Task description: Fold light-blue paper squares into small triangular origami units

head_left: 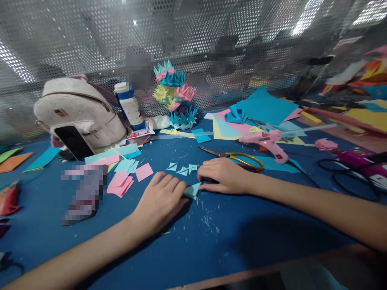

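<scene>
The fingers of your left hand [165,197] are bent and lie close together over one end of a folded light-teal paper piece [192,191], with the thumb low on the near side. You have the fingers of your right hand [225,176] bent at its other end, the thumb tip right by the paper's corner. Whether either set is pinching the paper or only pressing it on the blue tabletop [136,257], you cannot tell from here. The piece lies between your two sets of fingertips. Just beyond them are several small folded teal pieces [183,170]. Left of your left fingers lie a single pink paper square [144,172] and, farther left, a loose pile of pink squares [120,184]. Yellow-handled scissors [246,160] lie just beyond your right fingers, blades angled away to the left, and past them to the right is a pink glue gun [266,141] with a small red light showing. Farther ahead of your fingertips stands a tower of pointed paper flowers [177,96] in blue, pink and yellow. Well to its left are a patterned bottle [130,108] and a pale backpack [77,108], with a dark-screened phone [74,141] propped against it. Fine paper scraps [208,220] dot the surface on the near side of your fingers.
</scene>
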`<state>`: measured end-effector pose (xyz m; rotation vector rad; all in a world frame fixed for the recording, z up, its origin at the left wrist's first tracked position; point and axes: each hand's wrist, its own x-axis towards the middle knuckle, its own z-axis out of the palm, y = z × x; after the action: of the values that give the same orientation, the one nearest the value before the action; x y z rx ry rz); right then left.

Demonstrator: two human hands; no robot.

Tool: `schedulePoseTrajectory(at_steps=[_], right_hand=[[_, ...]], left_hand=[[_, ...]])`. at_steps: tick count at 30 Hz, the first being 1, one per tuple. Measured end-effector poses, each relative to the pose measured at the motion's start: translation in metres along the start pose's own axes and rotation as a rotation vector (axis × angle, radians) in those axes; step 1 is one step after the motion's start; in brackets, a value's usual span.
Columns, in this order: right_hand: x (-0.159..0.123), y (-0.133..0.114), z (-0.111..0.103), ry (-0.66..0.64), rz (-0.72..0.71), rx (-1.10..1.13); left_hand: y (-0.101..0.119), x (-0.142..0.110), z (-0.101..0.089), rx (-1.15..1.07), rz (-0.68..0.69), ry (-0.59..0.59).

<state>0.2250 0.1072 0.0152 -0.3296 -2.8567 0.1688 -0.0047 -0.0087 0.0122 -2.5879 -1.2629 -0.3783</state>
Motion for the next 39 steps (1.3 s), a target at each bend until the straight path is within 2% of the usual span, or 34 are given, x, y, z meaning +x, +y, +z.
schedulePoseTrajectory(at_steps=[6, 10, 17, 22, 24, 30, 39], right_hand=[[0.002, 0.002, 0.009, 0.008, -0.027, 0.006], [0.003, -0.001, 0.011, 0.009, 0.002, 0.129], [0.003, -0.017, 0.008, 0.037, 0.201, 0.334], [0.003, -0.023, 0.003, -0.056, 0.333, 0.613], [0.003, -0.024, 0.001, -0.071, 0.350, 0.642], [0.002, -0.027, 0.002, -0.002, 0.311, 0.509], [0.001, -0.025, 0.004, -0.039, 0.227, 0.361]], left_hand=[[-0.012, 0.006, 0.011, -0.261, -0.152, -0.008], [-0.014, 0.009, 0.013, -0.376, -0.208, -0.022], [-0.018, 0.011, 0.014, -0.591, -0.330, -0.029], [-0.020, 0.013, 0.012, -0.802, -0.446, -0.028], [-0.018, 0.014, 0.010, -0.865, -0.475, -0.030], [-0.013, 0.013, 0.009, -0.911, -0.451, -0.090], [-0.016, 0.009, 0.014, -0.708, -0.293, -0.018]])
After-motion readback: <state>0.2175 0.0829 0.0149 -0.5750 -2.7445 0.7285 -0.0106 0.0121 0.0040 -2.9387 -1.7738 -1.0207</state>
